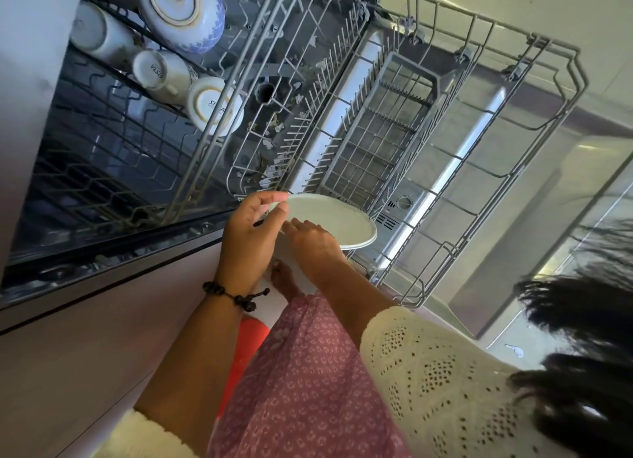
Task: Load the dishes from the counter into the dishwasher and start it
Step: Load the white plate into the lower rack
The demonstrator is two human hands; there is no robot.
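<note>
Sleeves of cream crochet knit (445, 372) and a pink patterned skirt (308, 372) fill the nearest part of what we see, looking down. A dark beaded bracelet (236, 296) circles the left wrist. Beyond it, the left hand (250, 231) pinches the near rim of a pale round plate (335, 221) between thumb and fingers. The right hand (315, 242) lies against the plate's near edge; we think its fingers curl under the rim, though they are hidden. The plate sits just above the near corner of the pulled-out lower rack (479, 170), beside the grey cutlery basket (387, 129). Farther off, the upper rack (113, 142) holds upturned white mugs (161, 70) and a blue-patterned bowl (185, 9).
</note>
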